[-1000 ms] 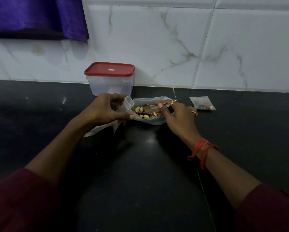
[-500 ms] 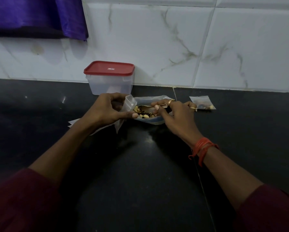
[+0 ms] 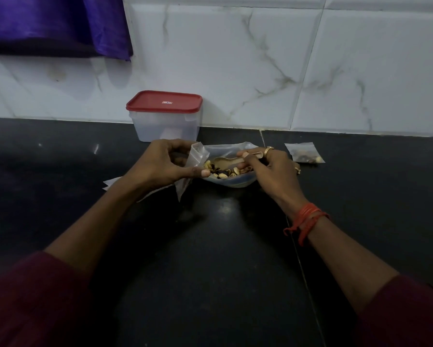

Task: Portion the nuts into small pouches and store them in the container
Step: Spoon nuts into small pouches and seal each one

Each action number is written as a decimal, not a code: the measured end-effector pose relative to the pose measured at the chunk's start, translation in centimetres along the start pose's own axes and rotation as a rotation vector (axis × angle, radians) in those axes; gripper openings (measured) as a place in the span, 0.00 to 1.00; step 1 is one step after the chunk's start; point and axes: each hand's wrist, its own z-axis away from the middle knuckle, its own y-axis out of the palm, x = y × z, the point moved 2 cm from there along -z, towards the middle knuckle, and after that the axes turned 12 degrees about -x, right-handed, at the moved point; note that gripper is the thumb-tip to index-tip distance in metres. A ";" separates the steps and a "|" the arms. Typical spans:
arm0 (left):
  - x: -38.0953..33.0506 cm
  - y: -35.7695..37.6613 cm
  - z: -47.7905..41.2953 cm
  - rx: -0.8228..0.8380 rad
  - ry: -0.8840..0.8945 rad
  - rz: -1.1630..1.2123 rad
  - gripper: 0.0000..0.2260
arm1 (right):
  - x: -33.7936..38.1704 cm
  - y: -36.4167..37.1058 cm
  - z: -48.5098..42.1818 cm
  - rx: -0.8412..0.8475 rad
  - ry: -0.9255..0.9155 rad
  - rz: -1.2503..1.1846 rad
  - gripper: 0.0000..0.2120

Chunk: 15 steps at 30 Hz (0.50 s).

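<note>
Two hands at work, centre of the frame, over a black desk (image 3: 210,246) that fills the lower two thirds. White marble-look tiled wall (image 3: 235,58) across the top, purple cloth (image 3: 47,23) hanging in the upper left corner. Dark red sleeves at both bottom corners, bare forearms reaching up toward the middle.

Container (image 3: 165,126), clear plastic, stands on the desk against the wall, just above the left hand; its red lid (image 3: 164,101) is on. Contents unclear, something pale shows through the wall.

Open bag (image 3: 235,182), clear plastic, lies on the desk at frame centre between the hands, mouth facing the camera, mixed nuts (image 3: 219,171) inside, pale and dark ones.

Left hand (image 3: 160,164): fingers curled, thumb and fingers pinching a small empty pouch (image 3: 197,156) held upright just left of the bag, touching its edge.

Right hand (image 3: 273,169): fingers pinching the handle of a metal spoon (image 3: 225,161), bowl of the spoon over the nuts inside the bag. Cannot tell if the spoon is loaded.

Filled pouch (image 3: 304,152) lies flat on the desk right of the right hand, near the wall, nuts at its lower end.

Spare flat pouches (image 3: 110,182) poke out from under the left wrist.

Orange-red thread band (image 3: 305,219) on the right wrist, gold ring (image 3: 268,149) on a right finger.
</note>
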 end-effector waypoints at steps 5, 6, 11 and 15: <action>-0.3 0.3 0.3 0.018 -0.003 0.054 0.33 | -0.4 0.7 0.0 0.128 -0.006 0.082 0.10; -0.3 0.3 0.3 0.018 0.000 0.047 0.33 | -0.4 0.7 0.0 0.137 -0.007 0.078 0.09; -0.1 0.2 0.1 0.028 0.000 0.037 0.36 | -0.4 0.6 0.0 0.037 0.000 -0.020 0.09; 0.0 0.0 0.1 0.056 -0.015 0.029 0.36 | -0.6 0.7 -0.1 0.034 0.047 -0.043 0.08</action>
